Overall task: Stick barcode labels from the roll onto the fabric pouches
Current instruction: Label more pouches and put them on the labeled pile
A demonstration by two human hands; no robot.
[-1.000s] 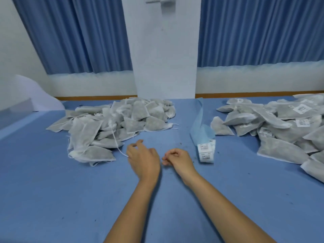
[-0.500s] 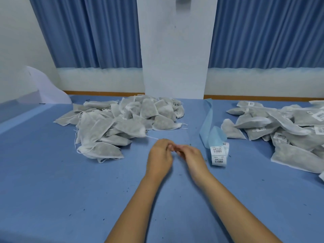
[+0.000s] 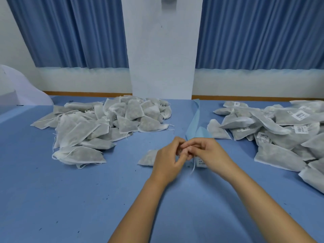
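One grey-white fabric pouch (image 3: 147, 157) sits at the table's centre, mostly hidden behind my left hand (image 3: 167, 160), which grips its end. My right hand (image 3: 211, 155) meets the left, fingers curled and pinching at the same end of the pouch. A white drawstring (image 3: 192, 169) dangles between the hands. Whether a label sits between the fingertips is hidden. The blue label strip (image 3: 193, 120) runs away from the hands, and its barcode labels (image 3: 200, 161) peek out under my right hand.
A heap of unlabelled pouches (image 3: 98, 127) lies at the left. A heap of pouches with barcode labels (image 3: 284, 130) fills the right side to the table edge. Blue table cloth (image 3: 87, 199) spreads in front. A white pillar and blue curtains stand behind.
My left hand went from reaching toward the left heap to meeting the right hand at the centre. A pouch now lies under it, and both hands moved right over the label strip's end.
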